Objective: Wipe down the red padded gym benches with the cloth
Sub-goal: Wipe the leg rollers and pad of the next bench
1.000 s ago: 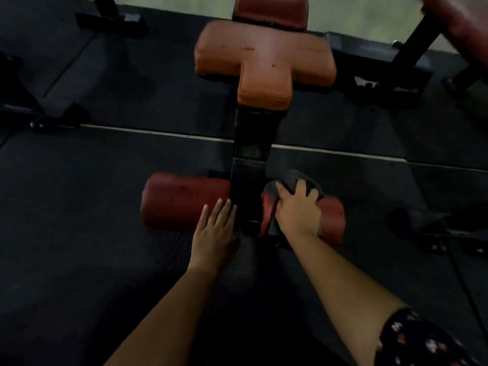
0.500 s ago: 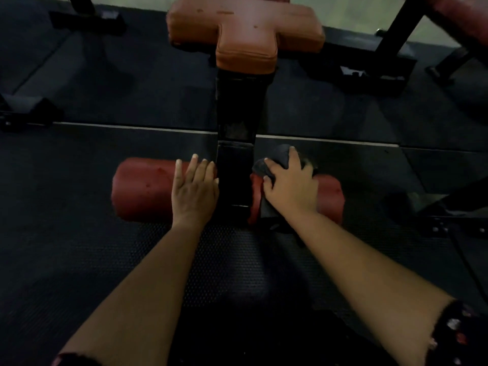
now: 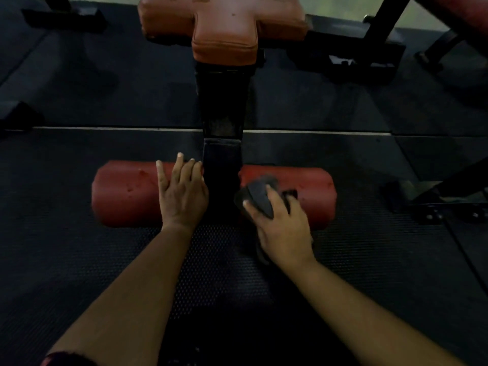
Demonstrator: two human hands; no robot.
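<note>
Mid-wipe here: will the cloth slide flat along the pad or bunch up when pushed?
Probably floppy: the cloth lies crumpled and drapes over the curved pad. It is likely to bunch when pushed, since the right hand grips only part of it. It seems light, as its folds look thin.

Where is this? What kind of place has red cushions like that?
Probably a gym. There is a red padded seat, red rollers on a black frame, and dark textured mats on the floor.
</note>
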